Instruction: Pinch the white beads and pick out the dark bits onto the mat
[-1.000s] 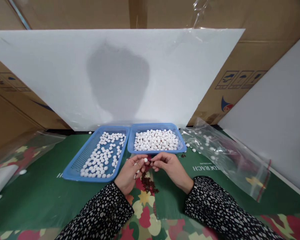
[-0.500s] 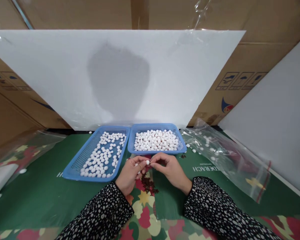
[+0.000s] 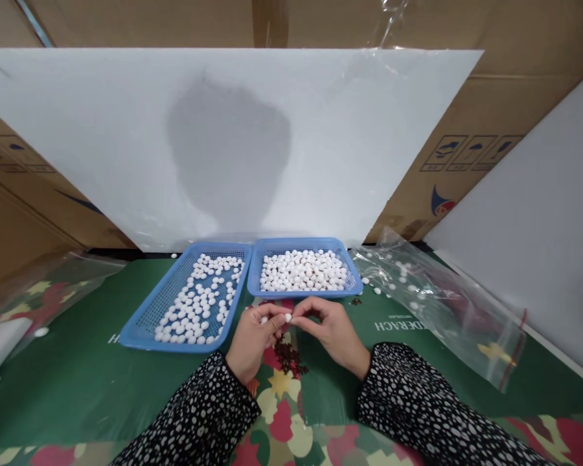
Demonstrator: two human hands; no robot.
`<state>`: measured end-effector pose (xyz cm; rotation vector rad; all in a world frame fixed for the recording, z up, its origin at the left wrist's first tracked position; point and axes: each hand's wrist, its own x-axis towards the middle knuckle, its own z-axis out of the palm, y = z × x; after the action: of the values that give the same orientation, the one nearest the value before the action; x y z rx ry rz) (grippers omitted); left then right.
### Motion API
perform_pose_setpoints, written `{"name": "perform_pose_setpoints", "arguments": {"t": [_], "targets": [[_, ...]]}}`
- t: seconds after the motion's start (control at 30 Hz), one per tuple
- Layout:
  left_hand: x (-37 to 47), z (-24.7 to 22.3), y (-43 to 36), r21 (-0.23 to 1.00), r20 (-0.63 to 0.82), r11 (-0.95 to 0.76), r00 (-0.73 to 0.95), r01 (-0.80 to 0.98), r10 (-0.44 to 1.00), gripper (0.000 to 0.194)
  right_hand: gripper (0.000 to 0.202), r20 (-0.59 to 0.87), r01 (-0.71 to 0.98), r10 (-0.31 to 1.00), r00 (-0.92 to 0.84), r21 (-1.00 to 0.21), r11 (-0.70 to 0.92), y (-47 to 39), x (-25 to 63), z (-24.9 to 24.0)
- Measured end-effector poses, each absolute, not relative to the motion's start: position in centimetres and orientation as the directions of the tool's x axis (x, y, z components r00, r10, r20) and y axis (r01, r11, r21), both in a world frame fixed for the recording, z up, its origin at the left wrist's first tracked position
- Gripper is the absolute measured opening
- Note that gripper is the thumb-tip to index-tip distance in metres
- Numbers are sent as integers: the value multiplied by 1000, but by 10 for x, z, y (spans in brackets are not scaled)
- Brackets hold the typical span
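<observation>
Just in front of the baskets, my left hand (image 3: 254,336) pinches a small white ball (image 3: 288,318) between thumb and forefinger. Another white ball (image 3: 263,320) shows among its fingers. My right hand (image 3: 331,329) is closed in a pinch, fingertips touching the right side of the first ball; whatever tiny thing they hold, if any, is too small to make out. Below the hands lies a loose pile of small dark red-brown pieces (image 3: 287,358).
A left blue basket (image 3: 140,318) and a right blue basket (image 3: 305,243) hold many white balls. A clear plastic bag (image 3: 459,323) with balls lies at right, a few stray balls (image 3: 377,291) beside it. Another clear bag (image 3: 85,275) lies at left. A white board (image 3: 330,142) stands behind.
Both hands stay close together at the same ball, with only slight finger movement. The camera view has shifted a little.
</observation>
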<state>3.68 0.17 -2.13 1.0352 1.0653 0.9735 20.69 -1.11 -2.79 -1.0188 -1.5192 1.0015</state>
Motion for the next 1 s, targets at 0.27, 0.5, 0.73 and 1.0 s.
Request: {"name": "perform_pose_setpoints", "arguments": {"t": [0.27, 0.5, 0.73, 1.0], "targets": [[34, -16, 0, 955, -214, 263, 297, -138, 931, 37, 15, 415, 138, 884, -215, -883, 449, -12, 206, -22], [31, -14, 5, 959, -199, 241, 245, -153, 949, 41, 12, 549, 351, 809, -208, -730, 586, -5, 217, -15], [27, -14, 8, 885, -290, 351, 227, -306, 930, 39, 26, 635, 610, 770, -57, -588, 531, 21, 251, -18], [31, -16, 7, 914, -249, 294, 183, -281, 951, 29, 16, 316, 663, 840, -441, -515, 543, 2, 214, -38]]}}
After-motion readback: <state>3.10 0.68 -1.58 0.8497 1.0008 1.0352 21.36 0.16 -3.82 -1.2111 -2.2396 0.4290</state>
